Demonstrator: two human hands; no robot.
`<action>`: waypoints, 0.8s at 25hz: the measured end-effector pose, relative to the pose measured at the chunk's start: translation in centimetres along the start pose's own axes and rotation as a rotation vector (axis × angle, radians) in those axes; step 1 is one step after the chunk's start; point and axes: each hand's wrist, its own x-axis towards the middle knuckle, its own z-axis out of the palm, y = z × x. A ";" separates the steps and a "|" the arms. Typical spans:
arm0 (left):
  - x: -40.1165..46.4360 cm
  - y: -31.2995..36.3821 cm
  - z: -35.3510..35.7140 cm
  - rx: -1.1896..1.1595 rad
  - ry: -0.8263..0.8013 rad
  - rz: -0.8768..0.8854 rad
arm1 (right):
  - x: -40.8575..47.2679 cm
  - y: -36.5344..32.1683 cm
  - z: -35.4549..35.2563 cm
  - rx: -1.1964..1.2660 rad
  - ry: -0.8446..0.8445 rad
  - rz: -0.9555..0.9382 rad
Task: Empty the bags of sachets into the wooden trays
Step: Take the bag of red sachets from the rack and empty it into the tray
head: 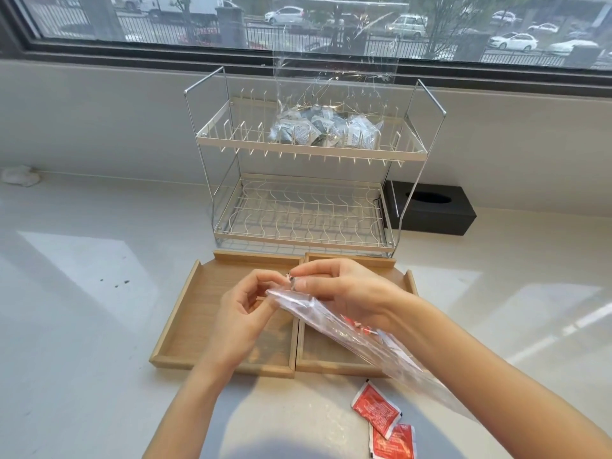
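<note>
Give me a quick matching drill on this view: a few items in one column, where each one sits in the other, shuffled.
Items:
1. bag of grey sachets
2. red sachets
3. black tissue box
4. clear bag

Places:
A. loose on the counter in front of the wooden trays
B. pinched by the left hand and right hand
C. top shelf of the wire rack
D. behind the rack's right side

Pairs: 1-C, 2-A, 3-D, 4-B

Two-tier wire dish rack (308, 207) on white counter (82, 260), black tissue box (430, 208) beside it, crumpled white cloth (20, 175) far left
</note>
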 end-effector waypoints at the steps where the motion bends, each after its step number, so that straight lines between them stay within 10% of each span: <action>1: 0.0 -0.1 -0.1 -0.016 0.026 -0.009 | -0.3 -0.5 -0.3 0.027 0.028 -0.021; 7: 0.6 -0.2 -0.1 -0.005 0.061 -0.014 | -3.0 -4.4 -2.7 -0.113 0.142 -0.241; 14: 1.1 0.1 0.4 -0.111 0.032 -0.008 | -1.5 -0.9 -2.7 -0.060 0.105 0.131; 20: 1.0 0.4 0.6 -0.120 0.002 0.021 | -2.0 -0.5 -2.9 -0.101 -0.064 0.076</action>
